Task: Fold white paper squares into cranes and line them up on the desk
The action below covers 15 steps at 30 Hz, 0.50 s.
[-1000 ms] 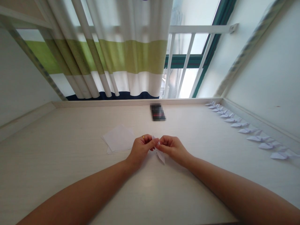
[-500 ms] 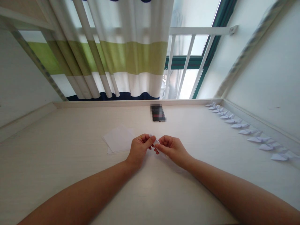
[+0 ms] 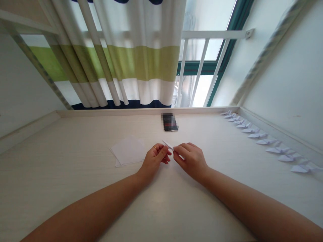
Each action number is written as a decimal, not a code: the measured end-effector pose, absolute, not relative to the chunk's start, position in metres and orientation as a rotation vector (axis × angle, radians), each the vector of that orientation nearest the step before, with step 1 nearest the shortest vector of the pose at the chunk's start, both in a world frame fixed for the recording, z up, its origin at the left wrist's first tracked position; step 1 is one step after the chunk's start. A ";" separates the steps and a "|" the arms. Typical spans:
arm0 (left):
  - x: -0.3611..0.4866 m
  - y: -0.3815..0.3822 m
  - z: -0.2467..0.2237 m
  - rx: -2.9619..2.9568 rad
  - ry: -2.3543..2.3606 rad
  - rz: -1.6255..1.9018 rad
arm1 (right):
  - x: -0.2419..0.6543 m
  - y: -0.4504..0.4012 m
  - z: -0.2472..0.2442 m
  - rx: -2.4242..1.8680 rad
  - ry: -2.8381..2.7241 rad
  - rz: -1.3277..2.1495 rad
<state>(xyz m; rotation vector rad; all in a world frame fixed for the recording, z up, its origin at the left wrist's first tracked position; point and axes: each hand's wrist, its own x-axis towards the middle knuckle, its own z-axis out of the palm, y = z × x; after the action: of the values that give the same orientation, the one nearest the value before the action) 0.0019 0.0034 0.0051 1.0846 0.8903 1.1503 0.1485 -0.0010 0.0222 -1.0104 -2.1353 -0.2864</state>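
A narrow folded piece of white paper (image 3: 167,144) is held up between my two hands over the pale table. My left hand (image 3: 155,157), with a ring on one finger, pinches it between thumb and fingers. From the other side, my right hand (image 3: 190,157) grips its right end with the fingertips. Part of the paper is hidden by my fingers. Just left of my left hand lie a few flat white paper sheets (image 3: 128,150), loosely stacked and slightly turned against each other.
Along the right edge of the table (image 3: 161,208) runs a row of several folded white paper figures (image 3: 277,150). A dark, blurred-out flat object (image 3: 170,122) lies near the back edge. Behind are a striped curtain (image 3: 143,64) and a white railing (image 3: 214,34).
My right hand has turned over, with its knuckles now upward, and shifted slightly right. The folded paper now lies flatter, its left end sticking out further beyond my fingers.
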 end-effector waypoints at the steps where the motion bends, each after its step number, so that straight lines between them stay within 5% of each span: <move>1: 0.002 0.003 0.005 1.113 0.887 1.129 | 0.150 0.000 0.024 -0.982 -2.167 -0.420; 7: 0.002 0.002 0.006 1.150 0.864 1.140 | 0.150 0.000 0.029 -0.857 -2.294 -0.728; 15: -0.001 0.011 0.001 1.042 0.902 1.257 | 0.143 -0.003 0.021 -0.857 -2.423 -0.261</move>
<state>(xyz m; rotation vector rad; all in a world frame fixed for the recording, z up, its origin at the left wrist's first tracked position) -0.0014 0.0105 0.0010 1.0422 0.9019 1.2570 0.1431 -0.0029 0.0209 -0.8568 -2.4231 -0.2606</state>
